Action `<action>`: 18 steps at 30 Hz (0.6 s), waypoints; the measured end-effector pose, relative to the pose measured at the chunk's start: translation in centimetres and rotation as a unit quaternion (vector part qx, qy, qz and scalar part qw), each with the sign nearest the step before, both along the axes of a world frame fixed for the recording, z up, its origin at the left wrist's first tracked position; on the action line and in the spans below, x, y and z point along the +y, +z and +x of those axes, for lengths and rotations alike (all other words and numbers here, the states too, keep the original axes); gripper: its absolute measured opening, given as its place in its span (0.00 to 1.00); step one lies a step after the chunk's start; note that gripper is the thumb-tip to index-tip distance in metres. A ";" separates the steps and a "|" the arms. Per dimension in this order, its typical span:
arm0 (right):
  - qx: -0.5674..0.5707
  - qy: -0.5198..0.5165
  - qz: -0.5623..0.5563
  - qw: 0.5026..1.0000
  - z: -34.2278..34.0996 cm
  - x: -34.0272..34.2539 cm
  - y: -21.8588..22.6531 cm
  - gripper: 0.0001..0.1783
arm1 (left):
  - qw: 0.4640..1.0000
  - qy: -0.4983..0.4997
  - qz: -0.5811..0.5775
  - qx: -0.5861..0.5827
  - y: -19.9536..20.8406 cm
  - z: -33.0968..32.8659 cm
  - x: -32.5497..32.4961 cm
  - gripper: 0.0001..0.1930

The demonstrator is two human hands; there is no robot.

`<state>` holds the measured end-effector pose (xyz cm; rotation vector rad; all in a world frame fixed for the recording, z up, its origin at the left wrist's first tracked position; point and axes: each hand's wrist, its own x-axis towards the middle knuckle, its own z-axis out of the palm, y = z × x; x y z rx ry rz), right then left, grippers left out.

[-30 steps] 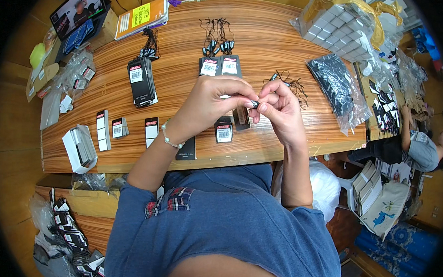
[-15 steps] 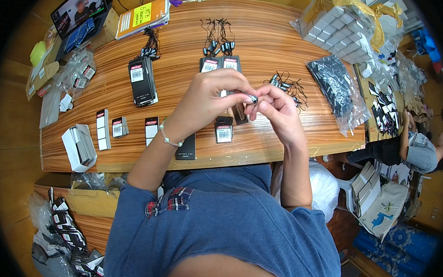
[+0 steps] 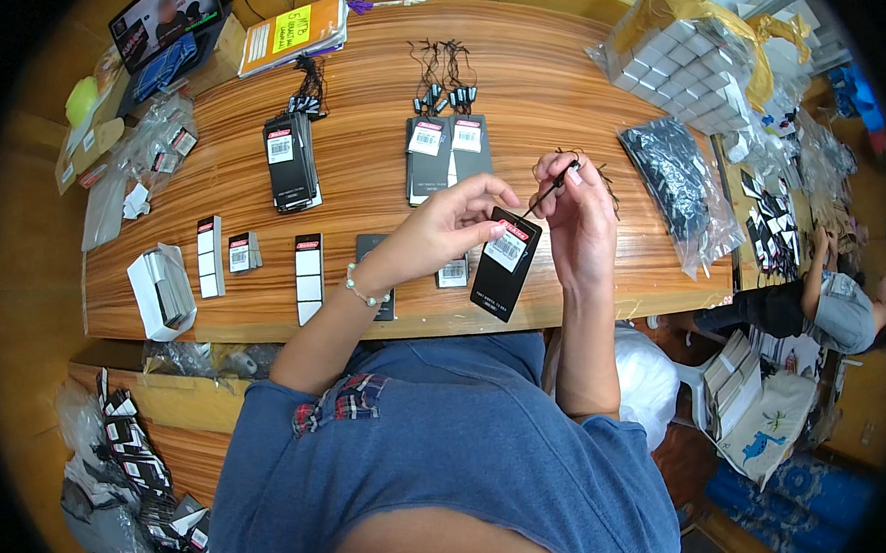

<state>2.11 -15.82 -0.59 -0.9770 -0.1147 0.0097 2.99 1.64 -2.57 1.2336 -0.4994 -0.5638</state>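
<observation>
Left hand (image 3: 456, 220) hung half open at a black tag (image 3: 501, 280); right hand (image 3: 583, 219) pinched its dark cord (image 3: 542, 199).

Tag hung tilted between the hands, cord meeting its top edge, so judged attached. Left thumb's contact: grip or mere touch, could not tell. On the desk (image 3: 544, 62) beyond the left hand, two tag stacks (image 3: 430, 173) with cords appeared done; another corded stack (image 3: 294, 177) lay farther left. Loose cords (image 3: 610, 183) behind the right hand suggested more remained; largely covered, count unclear. Small labelled card (image 3: 452, 274) beside the tag was partly hidden, likewise a dark card (image 3: 368, 244) behind the left wrist.
</observation>
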 end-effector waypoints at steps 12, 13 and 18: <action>-0.036 -0.016 -0.138 0.990 15.8 1.8 2.6 0.13 | 0.963 0.242 0.088 -0.074 -3.9 8.4 4.5 0.13; -0.024 -0.010 -0.159 0.987 17.3 2.5 2.4 0.13 | 0.957 0.265 0.096 -0.074 -4.4 9.1 5.0 0.12; 0.001 0.008 -0.219 0.976 21.7 4.1 1.3 0.13 | 0.920 0.283 0.225 -0.152 -6.1 10.9 5.1 0.12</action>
